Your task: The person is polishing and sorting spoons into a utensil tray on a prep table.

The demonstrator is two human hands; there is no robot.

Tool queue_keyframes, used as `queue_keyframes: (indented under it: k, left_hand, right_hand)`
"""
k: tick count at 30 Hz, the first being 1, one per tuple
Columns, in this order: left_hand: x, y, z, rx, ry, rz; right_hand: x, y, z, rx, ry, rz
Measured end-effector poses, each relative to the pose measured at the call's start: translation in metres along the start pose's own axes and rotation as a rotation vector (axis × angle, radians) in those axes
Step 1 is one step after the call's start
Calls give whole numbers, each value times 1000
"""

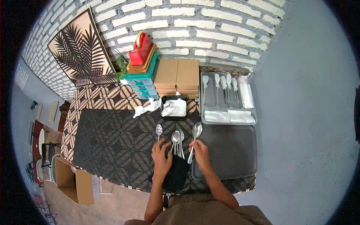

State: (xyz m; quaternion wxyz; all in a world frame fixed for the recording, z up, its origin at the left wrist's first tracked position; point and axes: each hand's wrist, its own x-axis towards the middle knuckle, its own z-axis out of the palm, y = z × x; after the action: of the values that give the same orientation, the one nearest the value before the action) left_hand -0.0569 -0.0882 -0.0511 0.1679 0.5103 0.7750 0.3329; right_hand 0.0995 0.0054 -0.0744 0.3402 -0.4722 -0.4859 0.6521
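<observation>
A metal spoon (197, 130) is in my right hand (202, 153), its bowl pointing away from me and its handle end below my fingers. My left hand (162, 156) is slightly blurred, with fingers spread over the mat. Just beyond its fingertips lies a single smaller spoon (159, 130), its handle partly hidden by the hand. Between my hands several spoons (176, 136) lie bunched together, bowls facing up and away. Their handle ends reach a crumpled black cloth (177, 173) close to my body.
A grey tray (226, 152) is at right, below a cutlery organizer (205, 121) with wrapped utensils (229, 87). A black tissue box (173, 116), crumpled tissue (147, 108), cardboard boxes (177, 73), teal drawers (143, 81) and a red tape dispenser (141, 50) stand toward the brick wall.
</observation>
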Motion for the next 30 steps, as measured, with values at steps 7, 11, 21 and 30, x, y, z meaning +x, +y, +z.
queue_keyframes:
  k: [7, 11, 21, 30]
  left_hand:
    - [110, 16, 18, 326, 175, 204]
    - [146, 0, 20, 435, 98, 173]
    - [117, 24, 5, -1253, 83, -307]
    - [30, 85, 22, -1541, 22, -229]
  right_hand:
    - [5, 11, 2, -25, 17, 8]
    - [4, 15, 2, -23, 52, 12]
    - [-2, -8, 1, 146, 149, -43]
    - [-32, -80, 1, 128, 178, -231]
